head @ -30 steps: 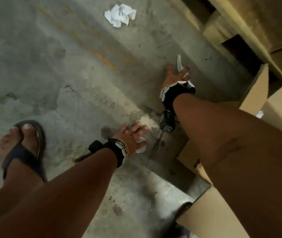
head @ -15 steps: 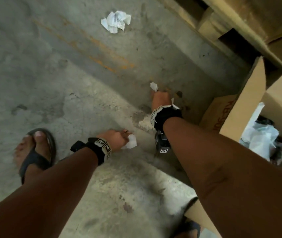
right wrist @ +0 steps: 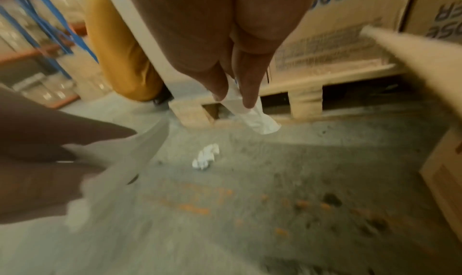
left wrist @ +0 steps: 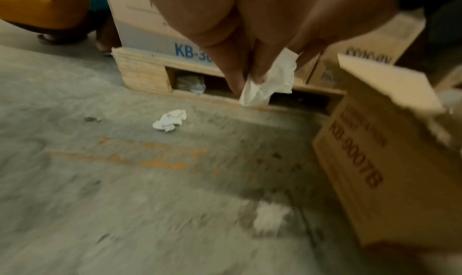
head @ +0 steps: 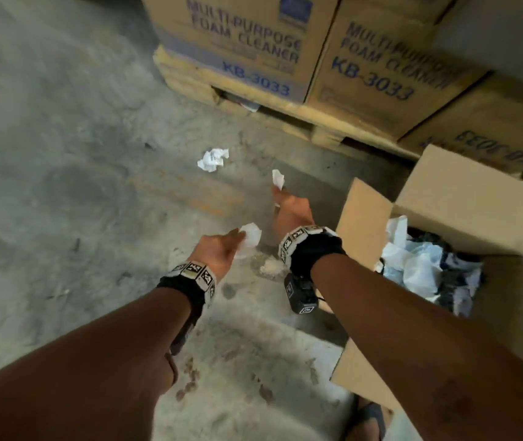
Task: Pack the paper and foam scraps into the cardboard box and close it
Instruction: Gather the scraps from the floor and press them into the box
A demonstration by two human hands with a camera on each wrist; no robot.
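My left hand (head: 222, 249) pinches a crumpled white paper scrap (head: 250, 237), seen close in the left wrist view as a paper scrap (left wrist: 268, 81) between the fingers (left wrist: 235, 76). My right hand (head: 290, 208) pinches a thin white strip (head: 278, 179), which in the right wrist view hangs as a strip (right wrist: 255, 117) below the fingertips (right wrist: 248, 99). Both hands hover above the concrete floor, just left of the open cardboard box (head: 365, 218). White and dark scraps (head: 422, 268) lie inside it. Another crumpled paper ball (head: 212, 159) lies on the floor ahead.
Stacked foam-cleaner cartons (head: 253, 43) stand on a wooden pallet (head: 285, 117) straight ahead. The box's flaps (head: 470, 198) stand up. A person in yellow trousers (right wrist: 120, 52) stands beyond the pallet corner. My sandalled foot (head: 371, 418) is near the box's front corner.
Both hands have lifted off the floor with their scraps and drawn nearer the open box. The view has tilted up, so the cartons and pallet show.
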